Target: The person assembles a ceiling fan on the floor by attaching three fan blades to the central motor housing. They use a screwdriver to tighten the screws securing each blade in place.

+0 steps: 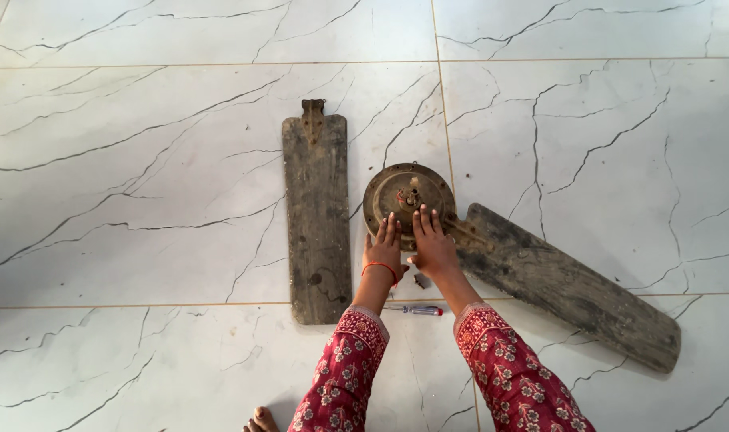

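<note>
Both hands lay flat and unclenched on the near edge of the round fan motor housing, which sat on the white marble-patterned floor near the middle of the scene. The left hand pressed its spread fingers against the near-left rim, gripping nothing, a thin red thread around the wrist; the right hand rested palm down just beside it, fingertips reaching onto the disc, likewise grasping nothing. Placed so, they seemed to steady the housing against the floor rather than lift it. The housing was a shallow metal disc, dull brown with grime and rust, with a short spindle and wires standing at its centre. One long blade was attached to it and ran off to the near right, flat, broad and dark with dirt. A second, detached blade lay to the left, lengthwise from far to near, its metal bracket at the far end, just beside the housing but apparently apart from it. A small screwdriver with a red handle lay on the floor between the patterned red sleeves.
</note>
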